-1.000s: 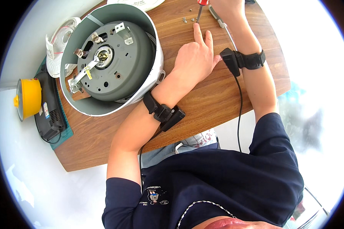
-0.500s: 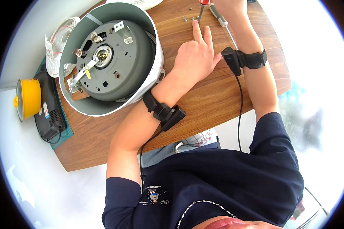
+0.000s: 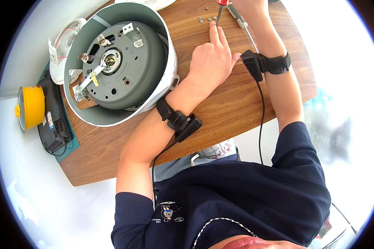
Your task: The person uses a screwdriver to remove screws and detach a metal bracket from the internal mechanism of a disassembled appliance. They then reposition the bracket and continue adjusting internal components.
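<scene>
My left hand (image 3: 212,60) lies over the wooden table with thumb, index and middle fingers stretched out. Its index and middle fingertips are close together, right beside the tip of a red-handled screwdriver (image 3: 219,14). That screwdriver stands nearly upright, tip down at the tabletop. At the top edge, my right hand (image 3: 250,5) is partly cut off; the red handle is at its fingers, which are out of the picture. Several small metal screws (image 3: 201,19) lie just left of the screwdriver. Whether something small sits under its tip is hidden. A second, grey-handled screwdriver (image 3: 235,15) lies under my right wrist.
A round white housing (image 3: 174,58) with a grey metal heating plate (image 3: 143,76) inside stands left of my left arm. Beyond it are a white plastic cover (image 3: 59,72), a black device (image 3: 56,124) and a yellow canister (image 3: 32,106). Cables hang from both wrist straps.
The middle finger of my left hand has moved in against the index finger, by the screwdriver tip. The screwdriver and my right arm are almost where they were.
</scene>
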{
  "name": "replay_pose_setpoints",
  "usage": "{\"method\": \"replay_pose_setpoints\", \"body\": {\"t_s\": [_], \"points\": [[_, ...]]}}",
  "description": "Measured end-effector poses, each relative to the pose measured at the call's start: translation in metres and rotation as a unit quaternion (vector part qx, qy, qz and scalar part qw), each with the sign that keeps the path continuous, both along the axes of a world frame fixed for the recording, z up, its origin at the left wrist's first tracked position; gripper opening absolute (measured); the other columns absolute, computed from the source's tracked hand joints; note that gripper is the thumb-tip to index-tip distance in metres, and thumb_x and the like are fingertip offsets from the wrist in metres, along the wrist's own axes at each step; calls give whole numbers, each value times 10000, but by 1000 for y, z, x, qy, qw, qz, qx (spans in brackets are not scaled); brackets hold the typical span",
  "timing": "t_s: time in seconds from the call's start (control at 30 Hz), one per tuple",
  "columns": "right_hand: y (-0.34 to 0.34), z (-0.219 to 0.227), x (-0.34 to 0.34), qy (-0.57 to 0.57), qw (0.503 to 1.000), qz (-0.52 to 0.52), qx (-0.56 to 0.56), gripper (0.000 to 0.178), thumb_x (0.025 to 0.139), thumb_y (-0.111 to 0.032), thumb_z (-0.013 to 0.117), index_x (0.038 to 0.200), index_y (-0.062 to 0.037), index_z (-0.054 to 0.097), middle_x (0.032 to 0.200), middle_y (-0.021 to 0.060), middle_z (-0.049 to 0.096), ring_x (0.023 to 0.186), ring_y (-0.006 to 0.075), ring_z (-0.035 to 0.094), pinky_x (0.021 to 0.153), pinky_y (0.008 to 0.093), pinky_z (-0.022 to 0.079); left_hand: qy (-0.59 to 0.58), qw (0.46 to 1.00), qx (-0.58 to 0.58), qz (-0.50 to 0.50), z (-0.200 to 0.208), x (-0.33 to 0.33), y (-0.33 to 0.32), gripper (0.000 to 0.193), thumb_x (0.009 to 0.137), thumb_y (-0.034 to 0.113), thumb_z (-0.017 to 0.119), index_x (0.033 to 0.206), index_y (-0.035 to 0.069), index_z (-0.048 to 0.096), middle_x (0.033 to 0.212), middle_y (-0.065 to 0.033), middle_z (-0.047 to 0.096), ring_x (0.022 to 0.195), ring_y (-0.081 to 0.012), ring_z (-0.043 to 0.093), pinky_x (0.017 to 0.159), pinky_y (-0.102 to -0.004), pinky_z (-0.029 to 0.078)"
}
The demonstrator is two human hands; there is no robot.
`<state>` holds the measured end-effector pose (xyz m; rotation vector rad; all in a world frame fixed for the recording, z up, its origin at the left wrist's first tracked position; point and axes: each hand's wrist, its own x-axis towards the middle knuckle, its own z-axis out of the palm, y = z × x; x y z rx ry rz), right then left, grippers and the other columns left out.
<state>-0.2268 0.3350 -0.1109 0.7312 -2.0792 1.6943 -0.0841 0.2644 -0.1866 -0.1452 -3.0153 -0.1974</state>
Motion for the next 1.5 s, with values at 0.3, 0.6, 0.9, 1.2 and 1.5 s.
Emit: {"method": "replay_pose_setpoints", "body": {"t_s": [0.3, 0.6, 0.9, 1.2, 1.5], "points": [[1, 4, -1, -9, 1000, 8, -10, 383, 897, -57, 725, 1256, -29, 594, 795, -7, 568, 686, 75, 526, 604, 263, 444, 54, 998, -3, -17, -5, -1, -3, 808, 973, 484, 651, 1397, -185, 491, 1478, -406, 449, 644, -250, 742, 513, -309, 586], [5, 2, 9, -38, 997, 25, -57, 396, 904, -12, 711, 1277, -32, 579, 809, -10, 588, 708, 68, 543, 606, 250, 450, 29, 1000, 3, -2, -8, 6, -1, 718, 974, 442, 650, 1390, -128, 519, 1490, -347, 481, 696, -304, 753, 564, -357, 604], [7, 8, 10, -41, 997, 24, -64, 400, 912, -19, 710, 1287, -42, 572, 855, -11, 606, 756, 61, 551, 659, 234, 457, 27, 1000, -6, 9, -3, 12, 4, 687, 971, 417, 656, 1388, -115, 527, 1490, -352, 468, 686, -291, 740, 563, -356, 606], [10, 4, 8, -30, 994, 35, -97, 371, 945, -87, 720, 1281, -44, 570, 895, -9, 611, 798, 60, 560, 693, 225, 459, 37, 998, -20, -41, -11, 23, 6, 617, 971, 336, 653, 1403, -87, 529, 1514, -269, 472, 748, -265, 712, 581, -351, 613], [10, 3, 13, -28, 994, 28, -97, 377, 938, -69, 711, 1285, -32, 568, 900, -5, 611, 795, 67, 563, 705, 229, 471, 27, 999, -10, -27, -11, 23, 7, 596, 977, 347, 643, 1396, -60, 527, 1506, -285, 484, 751, -284, 743, 589, -364, 613]]}}
